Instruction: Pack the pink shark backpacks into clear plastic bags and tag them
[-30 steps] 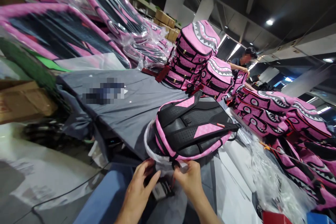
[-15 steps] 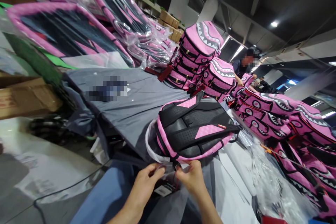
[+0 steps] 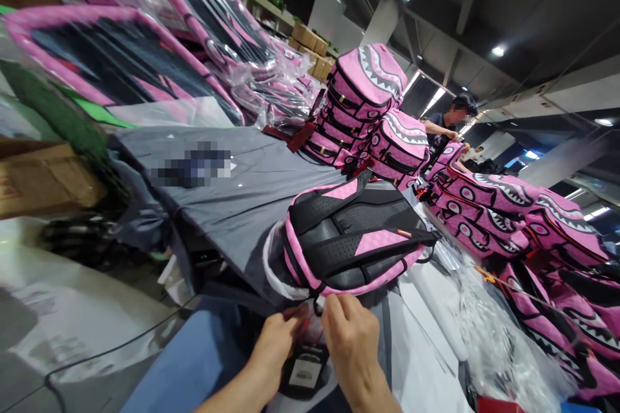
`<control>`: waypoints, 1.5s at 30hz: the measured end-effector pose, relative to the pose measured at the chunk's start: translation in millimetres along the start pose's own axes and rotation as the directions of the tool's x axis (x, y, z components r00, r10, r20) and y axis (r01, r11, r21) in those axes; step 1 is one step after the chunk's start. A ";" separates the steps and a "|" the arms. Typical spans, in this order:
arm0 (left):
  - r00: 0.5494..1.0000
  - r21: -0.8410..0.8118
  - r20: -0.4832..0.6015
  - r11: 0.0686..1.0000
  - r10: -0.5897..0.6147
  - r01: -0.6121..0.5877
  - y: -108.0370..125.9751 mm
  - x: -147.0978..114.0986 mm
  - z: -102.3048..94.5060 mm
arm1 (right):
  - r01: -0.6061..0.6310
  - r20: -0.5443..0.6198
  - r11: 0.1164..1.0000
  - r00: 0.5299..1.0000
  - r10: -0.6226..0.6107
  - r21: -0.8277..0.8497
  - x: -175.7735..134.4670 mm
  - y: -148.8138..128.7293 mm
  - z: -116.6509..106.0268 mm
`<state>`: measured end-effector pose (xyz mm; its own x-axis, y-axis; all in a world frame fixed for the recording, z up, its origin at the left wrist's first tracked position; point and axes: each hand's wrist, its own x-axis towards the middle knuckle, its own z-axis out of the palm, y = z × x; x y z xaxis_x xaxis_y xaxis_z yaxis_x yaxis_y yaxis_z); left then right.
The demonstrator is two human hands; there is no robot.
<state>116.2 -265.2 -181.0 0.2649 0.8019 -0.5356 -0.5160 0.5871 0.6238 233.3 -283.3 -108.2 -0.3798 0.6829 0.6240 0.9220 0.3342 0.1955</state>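
A pink and black backpack [image 3: 358, 232] lies with its padded back and shoulder straps facing up, its near end toward me. Just below that end, my left hand [image 3: 274, 345] is closed in a pinch at some clear plastic. My right hand [image 3: 349, 339] is closed beside the small black loop [image 3: 318, 303], its fingertips curled out of sight. Between and below the hands hangs a black tag [image 3: 306, 371] with a white printed label and a red cord. A white band of plastic [image 3: 271, 264] curves around the backpack's left side.
The backpack lies on a grey cloth-covered table [image 3: 232, 200]. Plastic-wrapped backpacks [image 3: 121, 58] are piled at the back left. Pink shark-tooth bags [image 3: 363, 103] stand stacked behind, with more rows [image 3: 484, 213] at right. Clear plastic [image 3: 504, 329] lies lower right. A person [image 3: 450, 122] stands beyond.
My right hand has turned and its fingers have curled in. My left hand has shifted slightly left and down. The tag shows more fully between them. The far person's arm has risen.
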 end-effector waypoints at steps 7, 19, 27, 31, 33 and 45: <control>0.999 -0.117 0.025 0.993 0.039 -0.036 12.0 -0.3 7.2 | 0.020 -0.029 0.996 0.999 -0.023 -0.092 13.2 -23.5 6.7; 0.998 -0.099 0.043 0.995 0.035 -0.031 17.3 -10.4 -8.6 | -0.034 0.006 0.999 0.999 0.034 -0.023 -22.9 -46.7 16.5; 0.984 0.065 -0.023 0.982 0.179 -0.177 6.2 1.8 -8.0 | -0.138 -0.114 0.978 0.981 0.157 0.158 -34.3 -41.6 13.4; 0.961 0.140 -0.109 0.961 0.256 -0.240 -1.0 11.4 -7.8 | -0.290 -0.197 0.947 0.929 0.313 0.136 -35.9 -39.1 29.1; 0.942 0.189 -0.151 0.944 0.301 -0.271 -2.3 13.7 -8.6 | -0.349 -0.208 0.930 0.907 0.366 0.114 -33.7 -40.0 41.2; 0.913 0.371 -0.126 0.872 0.388 -0.319 21.4 -12.4 -1.1 | -0.131 -0.057 0.991 0.990 0.131 0.018 -25.9 -38.4 35.0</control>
<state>100.9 -262.7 -161.7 -0.0608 0.9458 -0.3189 -0.2322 0.2973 0.9261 205.1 -291.1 -158.4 -0.2504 0.6826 0.6866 0.9622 0.2539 0.0985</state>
